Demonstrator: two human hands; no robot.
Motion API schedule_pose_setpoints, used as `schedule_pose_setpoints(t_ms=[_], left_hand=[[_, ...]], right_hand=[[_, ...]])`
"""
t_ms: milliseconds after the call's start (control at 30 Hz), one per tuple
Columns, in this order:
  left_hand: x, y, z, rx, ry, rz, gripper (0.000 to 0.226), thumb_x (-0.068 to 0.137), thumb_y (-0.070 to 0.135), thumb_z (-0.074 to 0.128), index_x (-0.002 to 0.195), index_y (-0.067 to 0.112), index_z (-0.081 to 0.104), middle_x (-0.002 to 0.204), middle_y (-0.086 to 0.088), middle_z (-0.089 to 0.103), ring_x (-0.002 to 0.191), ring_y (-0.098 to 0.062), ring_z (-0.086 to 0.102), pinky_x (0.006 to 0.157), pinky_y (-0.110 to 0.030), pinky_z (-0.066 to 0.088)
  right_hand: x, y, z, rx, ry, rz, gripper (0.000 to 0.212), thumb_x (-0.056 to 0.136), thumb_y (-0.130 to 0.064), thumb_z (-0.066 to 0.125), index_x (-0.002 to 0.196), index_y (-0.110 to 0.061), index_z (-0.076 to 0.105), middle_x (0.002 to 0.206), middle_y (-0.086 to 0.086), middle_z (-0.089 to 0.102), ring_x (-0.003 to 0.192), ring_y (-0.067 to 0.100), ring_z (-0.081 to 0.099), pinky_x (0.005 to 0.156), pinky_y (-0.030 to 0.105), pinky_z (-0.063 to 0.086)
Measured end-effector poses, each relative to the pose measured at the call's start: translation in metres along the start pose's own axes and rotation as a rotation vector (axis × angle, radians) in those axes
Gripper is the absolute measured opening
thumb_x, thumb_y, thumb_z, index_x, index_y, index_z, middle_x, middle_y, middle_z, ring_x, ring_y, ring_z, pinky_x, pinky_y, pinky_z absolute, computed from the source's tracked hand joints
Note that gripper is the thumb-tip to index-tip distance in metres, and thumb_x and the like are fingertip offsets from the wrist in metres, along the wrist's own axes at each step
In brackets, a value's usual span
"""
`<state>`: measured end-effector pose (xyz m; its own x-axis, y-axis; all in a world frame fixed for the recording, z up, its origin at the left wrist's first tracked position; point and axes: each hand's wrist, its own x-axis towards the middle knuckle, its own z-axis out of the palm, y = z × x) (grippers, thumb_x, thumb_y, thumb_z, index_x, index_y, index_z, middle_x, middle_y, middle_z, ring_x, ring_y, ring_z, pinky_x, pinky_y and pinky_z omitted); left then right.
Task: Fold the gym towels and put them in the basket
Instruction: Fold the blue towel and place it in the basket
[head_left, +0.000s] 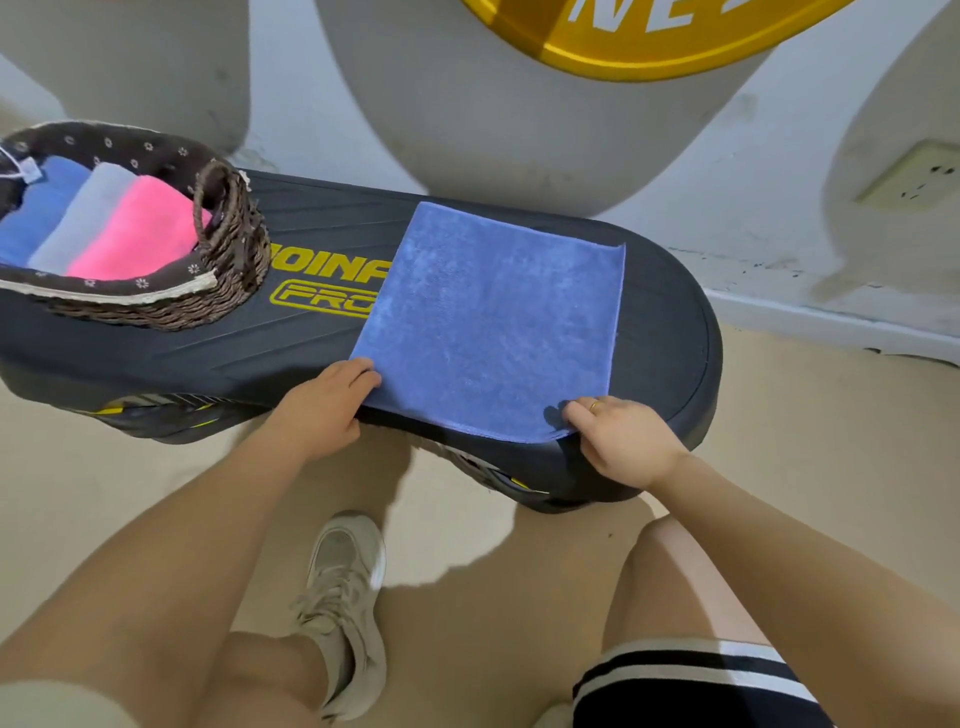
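Blue towel (493, 322) flat on black platform (670, 312), right of basket (156, 306). Left hand (324, 400) and right hand (618, 441) pinch near corners. Step: first fold, likely. Next: lift near edge to far edge.

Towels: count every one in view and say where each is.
4. Blue, grey and pink lie folded in the basket; the blue towel lies flat on the black platform. More may be hidden underneath.

Yellow "OINF" and "PRO", partly hidden, on black platform (665, 322), white "NE" on yellow disc (623, 47)
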<state>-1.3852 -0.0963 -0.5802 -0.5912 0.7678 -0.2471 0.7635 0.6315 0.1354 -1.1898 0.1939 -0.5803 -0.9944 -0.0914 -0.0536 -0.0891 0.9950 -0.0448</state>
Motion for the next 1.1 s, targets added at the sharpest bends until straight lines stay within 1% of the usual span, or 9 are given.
schedule_pose_setpoints(t_ms=[133,233,333,467,533,633,800,933,1100], left_hand=[[0.001,0.007,-0.004,-0.075,0.020,-0.111,0.036,0.082,0.019,0.056,0.117,0.012,0.050,0.131,0.000,0.044,0.120,-0.019,0.043,0.080,-0.036,0.046],[0.004,0.012,-0.003,-0.116,0.047,-0.153,0.031,0.083,0.028,0.060,0.107,0.011,0.051,0.122,-0.001,0.047,0.113,-0.020,0.046,0.078,-0.037,0.046],[0.012,0.014,-0.005,-0.132,0.047,-0.200,0.021,0.088,0.023,0.056,0.104,0.010,0.053,0.115,-0.004,0.049,0.109,-0.023,0.047,0.078,-0.038,0.045],[0.024,0.009,-0.005,-0.236,0.122,-0.254,0.014,0.092,0.007,0.044,0.095,0.005,0.058,0.106,-0.013,0.055,0.103,-0.031,0.049,0.079,-0.041,0.043],[0.029,0.006,-0.008,-0.359,0.174,-0.289,0.016,0.092,0.007,0.045,0.095,0.003,0.060,0.101,-0.016,0.060,0.098,-0.033,0.053,0.078,-0.035,0.040],[0.031,0.005,-0.028,-0.581,0.232,-0.340,0.015,0.089,0.009,0.051,0.094,0.007,0.065,0.091,-0.009,0.063,0.086,-0.024,0.053,0.070,-0.027,0.034],[0.025,-0.005,-0.061,-0.867,0.234,-0.263,0.016,0.087,0.013,0.059,0.074,0.020,0.063,0.067,0.009,0.060,0.063,-0.006,0.049,0.065,-0.020,0.039],[0.024,-0.002,-0.070,-0.792,0.016,-0.230,0.014,0.080,0.026,0.056,0.068,0.023,0.062,0.076,0.010,0.061,0.074,-0.010,0.051,0.069,-0.023,0.039],[0.054,0.003,-0.072,-0.796,0.278,-0.277,0.009,0.090,0.018,0.055,0.086,0.015,0.063,0.088,0.001,0.061,0.085,-0.013,0.053,0.072,-0.026,0.040]], right_hand=[[0.008,-0.003,-0.013,0.215,-0.104,0.276,0.015,0.090,-0.017,0.046,0.102,-0.010,0.052,0.081,0.008,0.062,0.074,0.030,0.058,0.064,0.037,0.045],[0.011,0.004,-0.018,0.666,0.022,0.579,0.007,0.094,-0.015,0.046,0.095,-0.011,0.051,0.071,0.001,0.056,0.061,0.018,0.050,0.060,0.030,0.041],[0.013,0.008,-0.019,0.914,0.098,0.749,0.005,0.096,-0.017,0.045,0.094,-0.013,0.048,0.082,0.007,0.060,0.061,0.019,0.057,0.062,0.032,0.050],[0.015,0.011,-0.022,1.094,0.127,0.747,0.010,0.091,-0.014,0.056,0.101,-0.013,0.054,0.100,0.006,0.065,0.087,0.017,0.064,0.075,0.022,0.056],[0.016,0.016,-0.025,1.052,0.110,0.723,0.012,0.085,-0.010,0.064,0.096,-0.012,0.059,0.093,0.010,0.068,0.083,0.016,0.062,0.081,0.027,0.050],[0.016,0.024,-0.032,1.046,0.133,0.747,0.010,0.086,-0.009,0.061,0.085,0.001,0.062,0.081,0.023,0.064,0.068,0.015,0.051,0.065,0.023,0.042],[0.014,0.033,-0.045,1.251,0.014,0.703,0.006,0.088,-0.003,0.055,0.085,0.000,0.059,0.075,0.013,0.056,0.070,0.023,0.047,0.069,0.031,0.039],[0.010,0.041,-0.052,1.328,-0.119,0.708,0.020,0.090,-0.002,0.050,0.074,-0.007,0.062,0.063,-0.001,0.064,0.059,0.015,0.057,0.058,0.020,0.047],[0.021,0.050,-0.042,1.264,0.064,0.800,0.023,0.095,-0.012,0.047,0.089,0.007,0.059,0.076,0.012,0.062,0.069,0.023,0.053,0.065,0.029,0.043]])
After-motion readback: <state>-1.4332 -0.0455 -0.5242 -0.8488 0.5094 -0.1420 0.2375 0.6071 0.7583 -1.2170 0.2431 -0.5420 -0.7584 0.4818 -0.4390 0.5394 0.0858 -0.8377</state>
